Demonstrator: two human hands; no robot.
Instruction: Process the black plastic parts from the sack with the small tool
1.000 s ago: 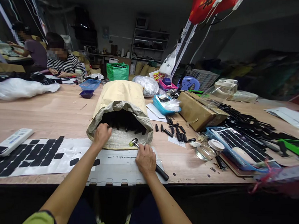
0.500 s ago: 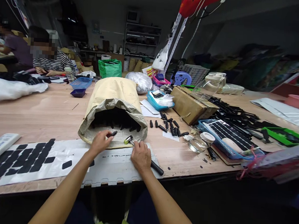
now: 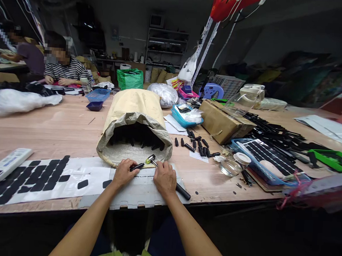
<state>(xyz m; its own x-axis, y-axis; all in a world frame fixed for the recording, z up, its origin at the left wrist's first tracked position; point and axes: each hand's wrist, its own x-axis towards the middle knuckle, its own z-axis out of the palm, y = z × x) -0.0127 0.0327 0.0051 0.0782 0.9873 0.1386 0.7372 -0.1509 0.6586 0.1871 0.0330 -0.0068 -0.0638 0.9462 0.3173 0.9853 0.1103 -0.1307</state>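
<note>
My left hand (image 3: pixel 124 173) is closed on a small black tapered part (image 3: pixel 137 167), holding it low over the light grey board (image 3: pixel 138 189). Closed around the shaft of a small hammer (image 3: pixel 183 191), my right hand (image 3: pixel 164 178) rests at the board's right side. The hammer's silver head with a yellow-green end (image 3: pixel 150 159) points toward the sack, and its black grip sticks out behind the hand. Just beyond both hands lies a beige woven sack (image 3: pixel 136 102), mouth toward me, with dark pieces inside. Similar black parts (image 3: pixel 199 145) lie loose to its right.
A white sheet with black patches (image 3: pixel 90 169) and a white box-shaped device (image 3: pixel 11 162) lie at left. To the right are a cardboard box (image 3: pixel 222 121), a clear jar (image 3: pixel 229 166), a blue tray (image 3: pixel 268 170) and a green tray (image 3: pixel 331 160). A co-worker in stripes (image 3: pixel 67 71) sits far left.
My left hand has drawn back from the sack's mouth toward me and slightly right, bringing the black part over the board. The right hand keeps the hammer in nearly the same place. The view has shifted slightly.
</note>
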